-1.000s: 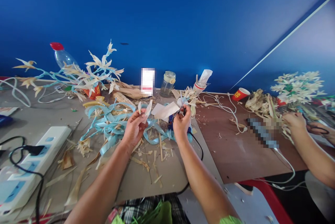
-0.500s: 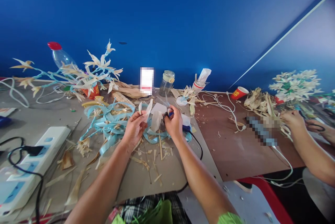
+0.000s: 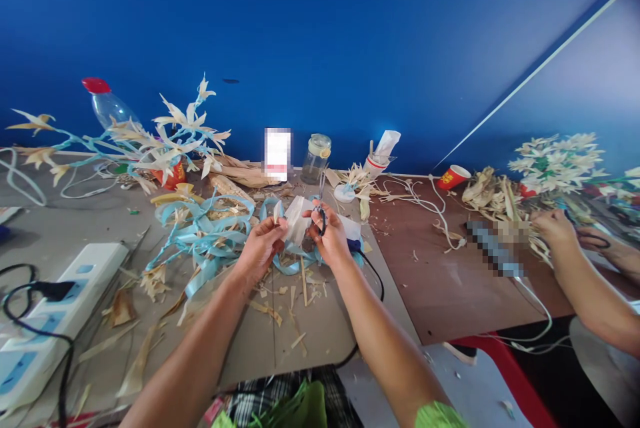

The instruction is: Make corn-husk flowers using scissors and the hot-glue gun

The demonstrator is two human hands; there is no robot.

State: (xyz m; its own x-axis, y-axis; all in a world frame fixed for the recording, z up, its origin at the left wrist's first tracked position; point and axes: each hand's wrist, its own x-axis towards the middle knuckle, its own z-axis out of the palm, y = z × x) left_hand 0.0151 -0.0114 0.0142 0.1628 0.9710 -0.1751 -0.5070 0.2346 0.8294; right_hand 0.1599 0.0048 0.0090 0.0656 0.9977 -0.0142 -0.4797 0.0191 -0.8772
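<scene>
Between the fingertips of my left hand [image 3: 261, 246] is a pale strip of corn husk [image 3: 278, 211], pinched and pointing up. My right hand [image 3: 329, 236] has its fingers in the dark handles of a pair of scissors [image 3: 322, 184], whose blades stand nearly upright, apart from the husk. A whitish translucent piece [image 3: 299, 220] shows between my hands; I cannot make out what it is or whether I touch it. Left of my hands lies a tangle of light blue ribbon [image 3: 200, 235]. Husk scraps [image 3: 267, 310] are scattered in front.
Husk flowers on blue stems [image 3: 185, 120] rise at the back left. A power strip [image 3: 75, 321] lies at the left, and a lidded jar [image 3: 318, 156] by the wall. To the right are a red cup [image 3: 454, 177], a phone [image 3: 495, 251] and a co-worker's hands [image 3: 555, 228].
The scissors have swung from slanting left to nearly upright. My left hand has tipped its husk strip, so less of it stands up. The whole view has shifted slightly.
</scene>
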